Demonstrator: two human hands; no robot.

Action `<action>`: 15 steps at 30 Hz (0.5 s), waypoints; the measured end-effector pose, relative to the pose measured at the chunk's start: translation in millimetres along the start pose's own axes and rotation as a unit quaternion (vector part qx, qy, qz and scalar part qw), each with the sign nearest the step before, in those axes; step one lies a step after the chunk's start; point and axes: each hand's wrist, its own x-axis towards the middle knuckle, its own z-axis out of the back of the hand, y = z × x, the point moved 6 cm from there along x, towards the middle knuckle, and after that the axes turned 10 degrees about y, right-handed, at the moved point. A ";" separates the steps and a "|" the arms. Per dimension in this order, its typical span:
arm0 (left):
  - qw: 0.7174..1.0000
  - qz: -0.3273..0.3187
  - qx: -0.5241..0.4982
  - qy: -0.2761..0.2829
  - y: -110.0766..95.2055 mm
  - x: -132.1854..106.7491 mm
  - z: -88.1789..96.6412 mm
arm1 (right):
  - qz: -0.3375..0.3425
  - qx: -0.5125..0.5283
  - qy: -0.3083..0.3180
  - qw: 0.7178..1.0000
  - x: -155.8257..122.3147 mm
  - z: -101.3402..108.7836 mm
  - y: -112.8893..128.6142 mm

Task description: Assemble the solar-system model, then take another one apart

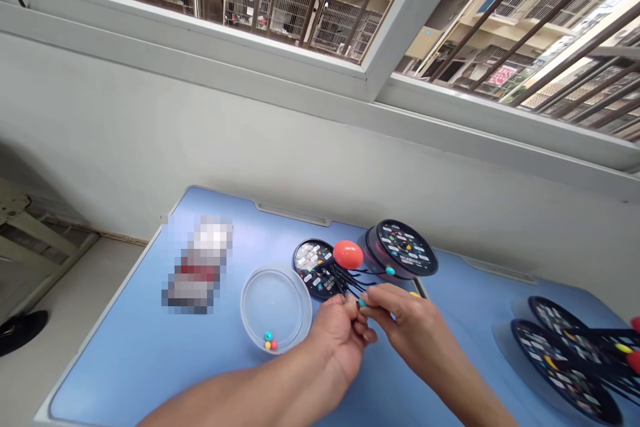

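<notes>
My left hand [340, 330] is closed, its fingertips pinching the end of a thin black strand. Beside it, my right hand [413, 313] pinches a small teal bead [362, 303] at that strand, though whether the bead is threaded on cannot be made out. Several black strands [345, 275] spread out below a red ball [349, 254] just beyond my fingers. Another teal bead [390, 271] sits on a strand to the right. Under the strands lies a round black disc [306, 257] with printed planets and labels.
Left of my hands stands a clear round tub [276, 265] holding teal, yellow and red beads. A black-lidded round container [407, 247] is behind them. More printed discs [565, 367] lie right on the blue table [125, 347]. A blurred-out item [197, 267] lies left.
</notes>
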 end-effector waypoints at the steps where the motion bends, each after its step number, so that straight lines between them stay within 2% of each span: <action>1: 1.000 0.004 0.003 -0.002 0.2 -0.3 -0.2 | 0.003 -0.004 0.005 1.000 0.6 -0.9 -0.3; 8: 1.000 0.006 -0.005 -0.002 1.4 -1.9 -0.8 | 0.002 0.012 0.035 0.999 3.8 -2.2 1.8; 12: 0.999 -0.012 -0.031 0.040 0.3 -2.6 -6.2 | -0.010 0.073 -0.009 0.997 -0.1 2.6 -0.2; 15: 0.999 0.008 -0.032 0.039 3.8 -12.0 -5.9 | -0.021 0.107 -0.047 0.993 -6.1 5.0 -4.6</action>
